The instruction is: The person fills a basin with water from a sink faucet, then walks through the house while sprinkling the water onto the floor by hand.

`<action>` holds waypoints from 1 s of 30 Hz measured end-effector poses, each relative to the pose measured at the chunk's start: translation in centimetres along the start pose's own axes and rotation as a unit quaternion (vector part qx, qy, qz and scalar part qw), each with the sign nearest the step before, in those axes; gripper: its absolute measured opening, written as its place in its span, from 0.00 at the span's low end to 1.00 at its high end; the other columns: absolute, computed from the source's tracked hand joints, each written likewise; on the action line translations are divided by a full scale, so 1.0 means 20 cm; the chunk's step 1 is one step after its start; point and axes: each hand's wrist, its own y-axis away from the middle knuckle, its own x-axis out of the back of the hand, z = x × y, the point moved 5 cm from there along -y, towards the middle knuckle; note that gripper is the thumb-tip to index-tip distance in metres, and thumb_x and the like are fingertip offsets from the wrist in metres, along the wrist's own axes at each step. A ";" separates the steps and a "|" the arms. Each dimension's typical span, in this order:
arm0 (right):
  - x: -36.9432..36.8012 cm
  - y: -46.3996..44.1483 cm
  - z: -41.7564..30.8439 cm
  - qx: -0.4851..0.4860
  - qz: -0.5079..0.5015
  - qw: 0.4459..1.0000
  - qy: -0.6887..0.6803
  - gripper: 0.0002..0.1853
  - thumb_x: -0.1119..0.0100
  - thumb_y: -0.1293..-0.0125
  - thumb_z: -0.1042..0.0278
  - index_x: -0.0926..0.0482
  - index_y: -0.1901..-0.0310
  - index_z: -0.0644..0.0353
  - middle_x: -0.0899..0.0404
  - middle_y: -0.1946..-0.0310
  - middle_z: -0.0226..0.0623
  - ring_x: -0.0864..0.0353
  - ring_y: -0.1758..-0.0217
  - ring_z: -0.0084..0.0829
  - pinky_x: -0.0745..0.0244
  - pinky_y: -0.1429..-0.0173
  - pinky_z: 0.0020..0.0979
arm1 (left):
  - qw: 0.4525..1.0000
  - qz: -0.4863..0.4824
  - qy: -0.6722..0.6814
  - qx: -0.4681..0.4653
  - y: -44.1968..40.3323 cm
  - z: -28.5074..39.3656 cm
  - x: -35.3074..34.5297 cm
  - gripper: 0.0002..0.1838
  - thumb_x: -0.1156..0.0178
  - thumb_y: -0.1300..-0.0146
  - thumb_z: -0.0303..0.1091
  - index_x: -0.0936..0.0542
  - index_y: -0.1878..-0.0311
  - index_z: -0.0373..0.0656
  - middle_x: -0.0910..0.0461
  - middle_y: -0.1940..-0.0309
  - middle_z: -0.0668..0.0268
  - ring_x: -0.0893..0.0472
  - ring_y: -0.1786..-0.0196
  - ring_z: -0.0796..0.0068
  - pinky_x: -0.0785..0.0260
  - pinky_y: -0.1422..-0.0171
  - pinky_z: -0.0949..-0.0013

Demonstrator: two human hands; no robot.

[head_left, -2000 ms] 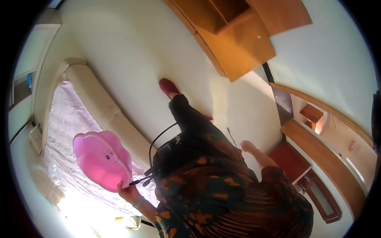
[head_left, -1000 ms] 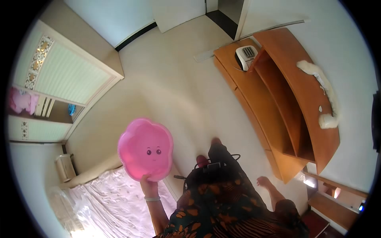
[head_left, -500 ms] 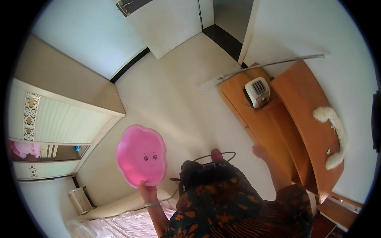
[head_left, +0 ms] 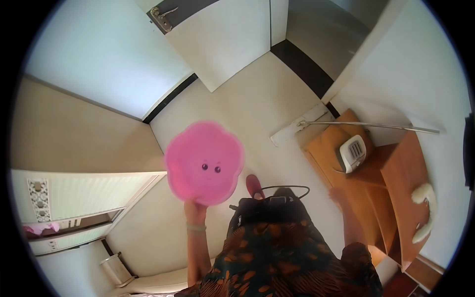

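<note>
A pink flower-shaped plastic basin (head_left: pixel 205 148) with a small face drawn inside is held out in front of me. My left hand (head_left: pixel 195 210) is closed on its near rim, and the fingers are partly hidden by the basin. There is a pale band around that wrist. On the other side, my right hand (head_left: pixel 337 196) hangs low beside the front edge of the orange-brown wooden cabinet (head_left: pixel 326 158). Its fingers are blurred, so I cannot see whether they are curled or whether they touch the wood.
A white heater-like box (head_left: pixel 353 153) rests on the cabinet, with a flat mop (head_left: pixel 366 124) leaning across behind it. A furry cream strip (head_left: pixel 423 213) lies on the upper board. Ahead is a white door (head_left: pixel 222 44) beside a doorway; a wardrobe (head_left: pixel 89 190) stands left, a bin (head_left: pixel 117 271) lower left.
The basin in my left hand has moved right and up in the view. I have come closer to the door and doorway, and the cabinet sits lower. One shoe has stepped forward.
</note>
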 end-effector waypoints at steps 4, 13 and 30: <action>0.03 0.03 -0.24 -0.269 0.138 0.923 -0.237 0.09 0.53 0.39 0.65 0.26 0.65 0.60 0.25 0.76 0.36 0.25 0.75 0.31 0.30 0.75 0.34 | 0.998 -0.049 -0.040 0.024 -0.50 0.23 -0.40 0.15 0.49 0.49 0.24 0.28 0.56 0.33 0.27 0.59 0.60 0.25 0.55 0.63 0.28 0.57 0.61; 0.85 -0.91 -1.05 -0.122 0.338 0.828 -0.431 0.10 0.54 0.36 0.65 0.26 0.66 0.63 0.27 0.74 0.31 0.27 0.70 0.21 0.29 0.63 0.22 | 0.982 -0.137 -0.117 0.052 -1.33 0.40 -1.40 0.15 0.51 0.50 0.24 0.30 0.57 0.30 0.28 0.58 0.57 0.25 0.54 0.60 0.28 0.53 0.57; 2.12 -2.98 -2.62 -0.023 0.170 0.971 -0.167 0.21 0.51 0.40 0.59 0.31 0.49 0.63 0.25 0.56 0.45 0.24 0.57 0.37 0.30 0.51 0.37 | 0.912 -0.292 -0.257 0.127 -2.49 0.26 -3.16 0.19 0.48 0.52 0.26 0.30 0.54 0.30 0.27 0.59 0.57 0.23 0.58 0.62 0.25 0.61 0.62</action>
